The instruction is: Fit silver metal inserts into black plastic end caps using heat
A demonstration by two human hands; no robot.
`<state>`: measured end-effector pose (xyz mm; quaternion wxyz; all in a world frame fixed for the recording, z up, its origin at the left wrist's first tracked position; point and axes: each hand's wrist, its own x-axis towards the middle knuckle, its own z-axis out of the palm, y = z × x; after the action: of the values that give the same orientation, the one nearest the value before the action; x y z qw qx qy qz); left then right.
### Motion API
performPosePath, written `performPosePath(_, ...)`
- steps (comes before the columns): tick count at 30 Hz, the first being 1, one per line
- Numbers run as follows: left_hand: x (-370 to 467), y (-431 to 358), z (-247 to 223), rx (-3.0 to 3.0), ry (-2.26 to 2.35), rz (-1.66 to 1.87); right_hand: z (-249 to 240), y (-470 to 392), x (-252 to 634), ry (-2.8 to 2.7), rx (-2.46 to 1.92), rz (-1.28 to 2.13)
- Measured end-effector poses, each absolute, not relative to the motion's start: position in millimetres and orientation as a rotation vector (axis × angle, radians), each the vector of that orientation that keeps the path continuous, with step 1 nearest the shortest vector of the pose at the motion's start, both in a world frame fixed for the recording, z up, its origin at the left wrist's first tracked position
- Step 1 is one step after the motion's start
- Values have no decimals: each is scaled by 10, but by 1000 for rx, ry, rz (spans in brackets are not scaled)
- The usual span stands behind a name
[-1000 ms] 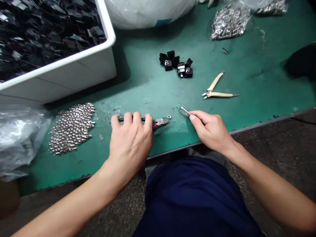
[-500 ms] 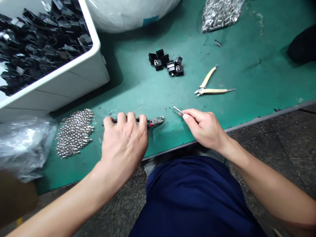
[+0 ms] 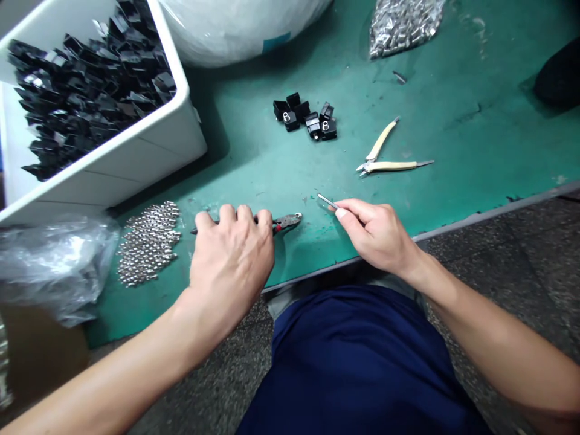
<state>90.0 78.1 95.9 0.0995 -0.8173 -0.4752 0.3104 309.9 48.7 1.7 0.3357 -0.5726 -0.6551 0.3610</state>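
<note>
My left hand (image 3: 231,257) grips small black-and-red pliers (image 3: 285,222) lying low over the green table (image 3: 453,121); a tiny metal piece sits in their jaws. My right hand (image 3: 376,232) pinches a thin metal tool (image 3: 327,202) whose tip points toward the pliers, a short gap apart. Left of my left hand lies a heap of small shiny metal parts (image 3: 149,241).
A white bin (image 3: 136,163) full of black plastic parts stands at the back left. Several black parts (image 3: 306,116) and cream-handled cutters (image 3: 385,158) lie mid-table. Bags of metal parts (image 3: 403,24), a clear bag (image 3: 49,266), a white sack (image 3: 240,24).
My view has shifted a little, so things sit slightly lower and to the left. Both hands keep their grips and have barely moved on the table.
</note>
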Motion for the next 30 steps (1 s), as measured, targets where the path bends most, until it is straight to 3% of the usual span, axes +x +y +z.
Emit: performPosePath(30, 965, 842, 1009, -2394, -1327, 967, 13, 488, 3105, -1714, -1495, 965)
